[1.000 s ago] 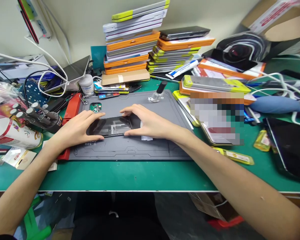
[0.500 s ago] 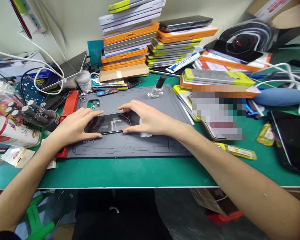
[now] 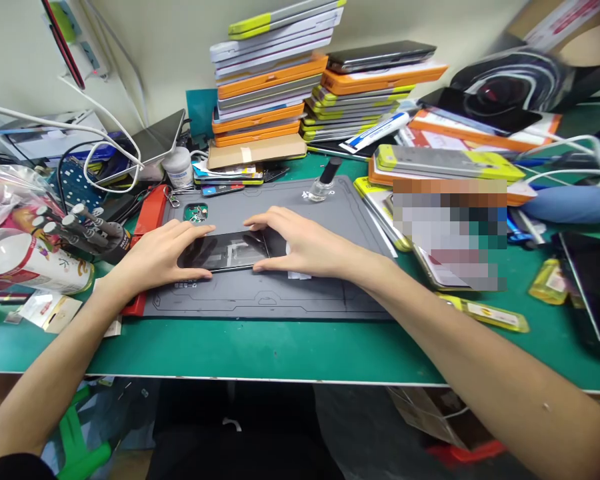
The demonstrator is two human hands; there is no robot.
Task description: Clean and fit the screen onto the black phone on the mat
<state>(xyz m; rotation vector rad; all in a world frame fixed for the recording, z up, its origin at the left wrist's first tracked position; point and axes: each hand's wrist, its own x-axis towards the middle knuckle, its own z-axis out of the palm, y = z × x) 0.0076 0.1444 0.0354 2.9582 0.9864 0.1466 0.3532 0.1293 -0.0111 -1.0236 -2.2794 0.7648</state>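
A black smartphone (image 3: 230, 251) lies sideways on the grey work mat (image 3: 300, 303), its glossy screen facing up and reflecting light. Around its left end my left hand (image 3: 165, 252) is closed, thumb along the near edge and fingers along the far edge. My right hand (image 3: 295, 243) grips the right end the same way. A scrap of white paper or tape (image 3: 299, 275) shows just under my right palm. Small metal parts sit in a green recess (image 3: 196, 213) of the mat, beyond my left hand. A clear bottle with a black cap (image 3: 325, 180) stands farther back.
Stacked orange and yellow-grey boxes (image 3: 265, 100) rise at the back. Screwdrivers (image 3: 80, 227) stand in a holder at left, near a white bottle (image 3: 35, 263). White cables (image 3: 115, 153) loop above. A yellow-cased tool (image 3: 487, 313) and a dark tablet-like device (image 3: 593, 287) lie at right.
The whole view has shifted slightly, so everything appears a little lower and to the right. Both hands keep the same hold on the smartphone.
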